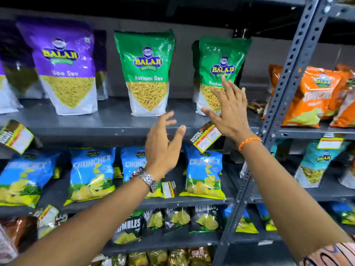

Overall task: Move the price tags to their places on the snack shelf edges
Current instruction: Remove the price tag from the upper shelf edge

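A tilted price tag (206, 138) hangs on the front edge of the grey upper shelf (96, 129), just below a green Ratlami Sev bag (221, 73). My right hand (229, 110) is open, fingers spread in front of that bag, its wrist just right of the tag. My left hand (163, 148) is open and empty, a little left of the tag. Another tilted tag (16, 136) sits at the far left of the same edge. A small tag (168, 189) stands on the lower shelf edge. A further tag (330, 143) hangs on the right bay's shelf.
A slotted grey steel upright (276, 104) separates two shelf bays. Purple Aloo Sev bags (65, 70) and a second green bag (147, 73) stand on the upper shelf. Blue Crunchex packs (92, 173) fill the shelf below; orange packs (315, 96) are at the right.
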Tool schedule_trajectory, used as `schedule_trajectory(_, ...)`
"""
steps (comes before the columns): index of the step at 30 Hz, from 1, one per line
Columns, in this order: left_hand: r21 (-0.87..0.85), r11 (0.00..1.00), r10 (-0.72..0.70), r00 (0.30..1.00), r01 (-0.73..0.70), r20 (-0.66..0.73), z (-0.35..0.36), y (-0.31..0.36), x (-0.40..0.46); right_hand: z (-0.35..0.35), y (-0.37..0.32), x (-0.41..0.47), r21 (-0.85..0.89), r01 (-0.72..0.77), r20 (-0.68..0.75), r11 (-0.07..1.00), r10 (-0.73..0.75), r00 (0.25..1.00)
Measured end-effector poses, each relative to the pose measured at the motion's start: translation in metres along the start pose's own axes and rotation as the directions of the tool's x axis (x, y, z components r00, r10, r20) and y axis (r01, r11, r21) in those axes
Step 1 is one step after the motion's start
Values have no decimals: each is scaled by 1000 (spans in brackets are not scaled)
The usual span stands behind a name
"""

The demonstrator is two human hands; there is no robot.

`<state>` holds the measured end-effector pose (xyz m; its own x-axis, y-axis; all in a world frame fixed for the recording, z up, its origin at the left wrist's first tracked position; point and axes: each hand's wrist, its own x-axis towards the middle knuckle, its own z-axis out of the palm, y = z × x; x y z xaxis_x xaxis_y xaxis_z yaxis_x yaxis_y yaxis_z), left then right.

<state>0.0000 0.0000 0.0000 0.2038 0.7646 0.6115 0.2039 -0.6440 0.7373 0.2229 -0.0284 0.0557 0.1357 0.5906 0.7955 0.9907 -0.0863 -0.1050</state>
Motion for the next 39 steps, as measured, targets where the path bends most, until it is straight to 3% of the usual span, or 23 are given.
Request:
schedule_trajectory(2, -233, 941, -236, 970, 245, 66, 25, -4, -8, 0, 13, -5, -65, 4, 91, 998, 2, 996)
schedule_trajectory(5, -405, 718, -536, 821, 566, 198, 58, -11, -13, 6, 30, -9, -123, 19, 234, 992, 11, 972)
schedule_trajectory(8, -396, 563, -684, 678, 726, 270, 79, -14, -4, 17, 42, -5, -116, 23, 300, 993, 13, 954)
schedule_trajectory(10, -449, 491, -687, 649, 747, 328, 90, -13, 3, 23, 45, -3, -88, 31, 299, 996, -4, 954)
schedule_trajectory(14, -502, 491, -697, 666, 712, 264, 111, -16, 9, 31, 48, -4, 20, 45, 216, 999, -48, 975)
schedule_trajectory(20, -428, 629, -716, 698, 649, 4, 129, -35, 9, 37, 46, -5, 45, 47, 188, 998, -54, 981)
schedule_trajectory(22, -267, 716, -692, 706, 644, -153, 130, -35, 7, 37, 44, -7, 9, 40, 188, 999, -41, 981)
schedule_trajectory(25, 45, 800, -561, 772, 599, -299, 123, -25, 7, 40, 40, -18, -59, -8, 118, 998, 15, 993)
schedule_trajectory(28, 330, 823, -345, 868, 463, -357, 111, -19, 14, 49, 33, -37, -41, -167, 36, 985, 169, 985)
schedule_trajectory(31, 511, 787, -168, 917, 346, -363, 103, -22, 26, 62, 25, -53, 16, -314, -13, 949, 315, 949)
schedule_trajectory(35, 614, 743, -88, 949, 265, -303, 96, -20, 35, 71, 21, -62, 70, -407, -54, 911, 411, 910)
schedule_trajectory(39, 633, 725, -97, 950, 272, -298, 91, -20, 41, 71, 21, -60, 95, -469, -59, 878, 475, 878)
